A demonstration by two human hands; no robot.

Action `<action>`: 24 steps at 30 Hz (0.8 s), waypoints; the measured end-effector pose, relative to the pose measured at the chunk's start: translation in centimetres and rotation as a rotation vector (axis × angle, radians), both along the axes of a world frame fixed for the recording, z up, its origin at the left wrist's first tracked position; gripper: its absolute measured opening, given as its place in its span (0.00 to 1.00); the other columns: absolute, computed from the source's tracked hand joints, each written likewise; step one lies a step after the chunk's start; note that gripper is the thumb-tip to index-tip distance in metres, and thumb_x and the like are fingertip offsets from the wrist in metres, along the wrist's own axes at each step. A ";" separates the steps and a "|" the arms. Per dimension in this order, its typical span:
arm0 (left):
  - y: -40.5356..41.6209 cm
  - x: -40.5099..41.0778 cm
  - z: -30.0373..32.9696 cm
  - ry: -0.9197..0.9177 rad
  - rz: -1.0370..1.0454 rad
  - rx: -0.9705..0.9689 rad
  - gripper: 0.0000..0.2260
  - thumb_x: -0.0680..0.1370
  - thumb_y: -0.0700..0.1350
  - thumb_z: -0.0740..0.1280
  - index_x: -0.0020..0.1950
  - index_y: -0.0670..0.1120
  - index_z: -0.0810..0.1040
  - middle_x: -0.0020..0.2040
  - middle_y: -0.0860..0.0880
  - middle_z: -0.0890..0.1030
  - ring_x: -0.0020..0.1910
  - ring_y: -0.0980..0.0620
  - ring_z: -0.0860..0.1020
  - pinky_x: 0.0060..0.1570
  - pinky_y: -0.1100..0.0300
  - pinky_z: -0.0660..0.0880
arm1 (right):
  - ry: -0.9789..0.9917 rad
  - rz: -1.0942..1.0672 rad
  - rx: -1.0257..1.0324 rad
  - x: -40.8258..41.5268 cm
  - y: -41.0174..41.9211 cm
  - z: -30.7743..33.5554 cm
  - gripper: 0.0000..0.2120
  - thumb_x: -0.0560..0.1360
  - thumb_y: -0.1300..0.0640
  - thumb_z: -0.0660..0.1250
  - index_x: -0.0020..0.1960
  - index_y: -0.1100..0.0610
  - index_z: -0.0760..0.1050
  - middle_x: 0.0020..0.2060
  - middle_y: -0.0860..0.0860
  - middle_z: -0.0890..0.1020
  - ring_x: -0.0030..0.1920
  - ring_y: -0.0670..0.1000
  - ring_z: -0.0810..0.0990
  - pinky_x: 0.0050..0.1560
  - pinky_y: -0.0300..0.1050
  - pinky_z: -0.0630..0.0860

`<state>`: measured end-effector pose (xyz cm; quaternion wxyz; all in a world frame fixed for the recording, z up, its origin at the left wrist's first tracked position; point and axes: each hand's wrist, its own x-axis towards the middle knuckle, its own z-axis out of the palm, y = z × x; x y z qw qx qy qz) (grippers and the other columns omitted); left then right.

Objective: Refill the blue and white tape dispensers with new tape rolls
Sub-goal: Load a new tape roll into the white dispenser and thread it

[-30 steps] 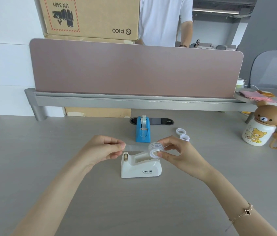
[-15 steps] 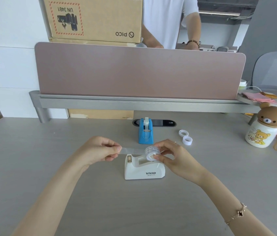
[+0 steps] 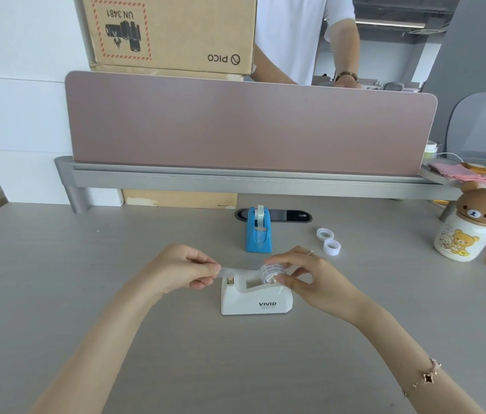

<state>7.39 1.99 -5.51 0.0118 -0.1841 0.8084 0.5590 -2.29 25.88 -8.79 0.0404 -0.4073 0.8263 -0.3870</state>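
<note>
right hand (image 3: 307,279): grip clamped on tape roll (image 3: 272,271), thumb on near side, fingers over top and far side
tape roll: clear, printed core, held just above rear cradle of white dispenser (image 3: 256,297); whether seated or still clear of the slot, cannot tell
left hand (image 3: 183,268): grip pinched shut on free end of tape strip (image 3: 240,271), thumb against forefinger
tape strip: stretched roughly level from roll leftward to the pinch, passing over cutter end of white dispenser
white dispenser: on desk (image 3: 56,279), between the two hands, "VIVID" on near side, cutter end left
blue dispenser (image 3: 258,231): on desk behind white one, upright, roll fitted, well apart from both hands
empty cores (image 3: 328,240): two white rings on desk, right of blue dispenser, touching each other
bear bottle (image 3: 466,228): far right of desk
</note>
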 end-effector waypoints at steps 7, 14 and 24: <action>-0.7 -0.1 -0.2 -0.025 -0.020 0.042 0.03 0.74 0.41 0.71 0.45 0.43 0.83 0.37 0.48 0.83 0.36 0.56 0.81 0.42 0.64 0.80 | 0.066 0.018 0.036 0.0 -0.3 -0.1 0.14 0.77 0.59 0.65 0.59 0.44 0.77 0.50 0.43 0.77 0.53 0.42 0.75 0.52 0.34 0.73; -0.9 -0.3 -0.7 -0.035 -0.019 0.036 0.02 0.74 0.40 0.71 0.44 0.43 0.83 0.35 0.48 0.83 0.34 0.57 0.81 0.39 0.66 0.79 | 0.190 0.015 0.100 0.2 -0.3 -0.4 0.14 0.77 0.58 0.63 0.60 0.45 0.75 0.50 0.42 0.74 0.52 0.43 0.74 0.54 0.33 0.70; -1.2 -0.3 -1.1 -0.073 -0.041 0.066 0.01 0.74 0.39 0.71 0.43 0.42 0.82 0.31 0.51 0.83 0.32 0.57 0.81 0.37 0.66 0.80 | 0.205 -0.002 0.169 0.4 -0.3 -0.3 0.18 0.73 0.45 0.68 0.62 0.43 0.73 0.53 0.41 0.73 0.56 0.41 0.70 0.52 0.31 0.68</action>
